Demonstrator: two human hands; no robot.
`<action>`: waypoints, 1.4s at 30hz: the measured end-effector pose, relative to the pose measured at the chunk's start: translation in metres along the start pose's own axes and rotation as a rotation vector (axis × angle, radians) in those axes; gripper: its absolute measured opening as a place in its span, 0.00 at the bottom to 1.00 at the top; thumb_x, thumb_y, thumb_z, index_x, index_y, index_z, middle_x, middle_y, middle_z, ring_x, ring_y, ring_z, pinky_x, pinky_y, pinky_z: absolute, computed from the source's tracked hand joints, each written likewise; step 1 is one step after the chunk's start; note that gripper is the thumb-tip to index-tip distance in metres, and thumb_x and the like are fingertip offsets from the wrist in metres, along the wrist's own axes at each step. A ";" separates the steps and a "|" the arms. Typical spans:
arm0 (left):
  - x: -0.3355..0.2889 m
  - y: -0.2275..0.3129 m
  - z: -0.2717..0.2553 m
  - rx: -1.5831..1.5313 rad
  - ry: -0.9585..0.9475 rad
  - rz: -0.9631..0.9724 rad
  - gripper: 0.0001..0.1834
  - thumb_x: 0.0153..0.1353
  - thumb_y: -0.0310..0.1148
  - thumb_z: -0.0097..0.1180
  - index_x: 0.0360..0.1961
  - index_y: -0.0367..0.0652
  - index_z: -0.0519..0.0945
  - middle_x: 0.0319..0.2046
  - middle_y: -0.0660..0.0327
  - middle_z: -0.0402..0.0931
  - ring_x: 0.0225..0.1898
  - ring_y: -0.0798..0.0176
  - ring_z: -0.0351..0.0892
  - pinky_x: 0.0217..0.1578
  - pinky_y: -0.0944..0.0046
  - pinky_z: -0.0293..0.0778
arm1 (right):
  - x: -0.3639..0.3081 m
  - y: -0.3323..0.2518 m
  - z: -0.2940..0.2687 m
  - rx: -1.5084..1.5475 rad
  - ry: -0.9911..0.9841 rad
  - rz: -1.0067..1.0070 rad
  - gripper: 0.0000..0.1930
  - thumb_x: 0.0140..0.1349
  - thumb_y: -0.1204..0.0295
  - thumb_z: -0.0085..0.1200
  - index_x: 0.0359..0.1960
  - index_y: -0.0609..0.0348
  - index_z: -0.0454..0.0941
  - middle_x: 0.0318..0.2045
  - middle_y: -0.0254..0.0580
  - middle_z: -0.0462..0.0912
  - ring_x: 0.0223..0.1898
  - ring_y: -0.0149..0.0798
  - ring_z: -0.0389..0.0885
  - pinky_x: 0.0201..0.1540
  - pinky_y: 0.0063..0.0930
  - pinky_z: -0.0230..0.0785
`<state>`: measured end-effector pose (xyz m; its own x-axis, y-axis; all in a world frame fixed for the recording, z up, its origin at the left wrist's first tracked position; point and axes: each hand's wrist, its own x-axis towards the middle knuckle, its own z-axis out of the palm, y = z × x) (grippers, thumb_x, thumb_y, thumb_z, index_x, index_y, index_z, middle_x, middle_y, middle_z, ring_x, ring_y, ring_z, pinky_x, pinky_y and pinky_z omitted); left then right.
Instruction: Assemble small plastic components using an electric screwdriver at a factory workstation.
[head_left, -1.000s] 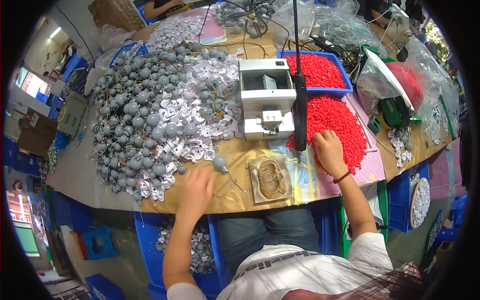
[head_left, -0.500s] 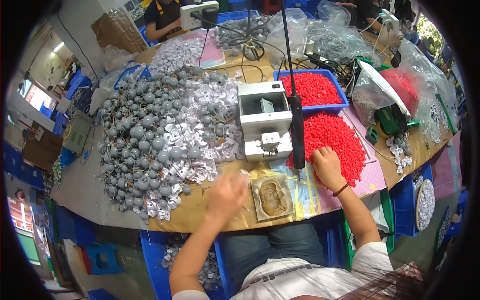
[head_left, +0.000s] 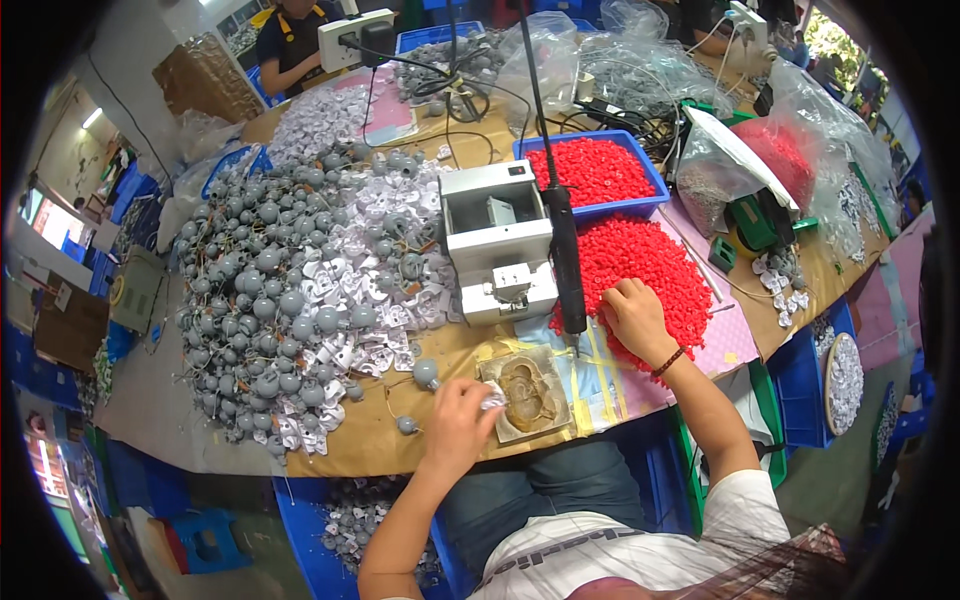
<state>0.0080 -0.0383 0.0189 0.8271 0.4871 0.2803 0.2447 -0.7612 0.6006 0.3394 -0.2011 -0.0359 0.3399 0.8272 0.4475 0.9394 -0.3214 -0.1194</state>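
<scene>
My left hand (head_left: 458,428) is closed on a small white plastic part (head_left: 493,396), held at the left edge of a metal fixture block (head_left: 557,385). The block has a rounded, brownish hollow in it. Just beyond that hand lie a grey ball-shaped part (head_left: 426,373) and, to its left, a smaller grey piece (head_left: 406,425) joined by a thin wire. My right hand (head_left: 637,320) rests at the near left side of a heap of small red parts (head_left: 640,255). Its fingers are curled down at the heap, and whatever they pinch is hidden.
A black electric screwdriver (head_left: 568,270) hangs beside a white box-shaped machine (head_left: 495,220). Grey balls (head_left: 260,300) and white parts (head_left: 390,220) pile up at left. Behind the red heap stands a blue tray (head_left: 655,190). Bags and cables cover the far side, where a person (head_left: 290,50) sits.
My left hand has come down closer to the fixture block with the white part, and the grey pieces now lie beyond it. My right hand stays at the red heap. The whole view has shifted slightly.
</scene>
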 end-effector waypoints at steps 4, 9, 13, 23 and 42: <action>0.012 0.015 0.029 -0.031 -0.066 0.004 0.14 0.54 0.34 0.74 0.41 0.45 0.85 0.44 0.57 0.76 0.50 0.49 0.74 0.48 0.51 0.75 | 0.006 -0.009 -0.022 0.298 0.045 0.112 0.07 0.57 0.75 0.65 0.36 0.59 0.80 0.31 0.41 0.81 0.36 0.43 0.82 0.37 0.38 0.74; 0.018 0.009 0.035 0.024 -0.029 -0.026 0.29 0.53 0.35 0.75 0.57 0.46 0.81 0.55 0.52 0.73 0.56 0.45 0.71 0.56 0.51 0.72 | -0.004 -0.025 -0.024 1.019 -0.079 0.526 0.04 0.63 0.79 0.61 0.36 0.63 0.79 0.28 0.33 0.82 0.29 0.24 0.80 0.32 0.22 0.73; 0.022 -0.013 0.000 0.238 0.117 -0.062 0.36 0.55 0.35 0.74 0.65 0.44 0.75 0.57 0.48 0.70 0.58 0.43 0.69 0.59 0.49 0.70 | -0.023 -0.038 -0.009 1.259 -0.135 0.544 0.03 0.62 0.80 0.63 0.36 0.63 0.80 0.29 0.30 0.82 0.31 0.22 0.79 0.34 0.21 0.72; -0.028 -0.062 -0.010 0.044 0.145 -0.386 0.24 0.59 0.26 0.64 0.57 0.40 0.75 0.54 0.47 0.69 0.51 0.45 0.77 0.54 0.52 0.75 | -0.014 -0.131 -0.015 0.897 -0.115 -0.106 0.08 0.55 0.81 0.63 0.36 0.59 0.81 0.31 0.43 0.82 0.33 0.45 0.82 0.37 0.35 0.75; -0.062 0.045 -0.104 -1.624 0.060 0.092 0.23 0.56 0.26 0.62 0.54 0.31 0.77 0.54 0.38 0.70 0.45 0.40 0.83 0.42 0.51 0.84 | -0.016 -0.144 -0.023 0.887 -0.003 -0.182 0.12 0.60 0.75 0.66 0.46 0.60 0.82 0.47 0.45 0.83 0.50 0.48 0.81 0.54 0.39 0.73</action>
<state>-0.0851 -0.0584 0.1060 0.7787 0.5129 0.3615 -0.5952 0.4216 0.6841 0.1983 -0.1786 -0.0051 0.1820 0.8319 0.5242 0.6678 0.2867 -0.6869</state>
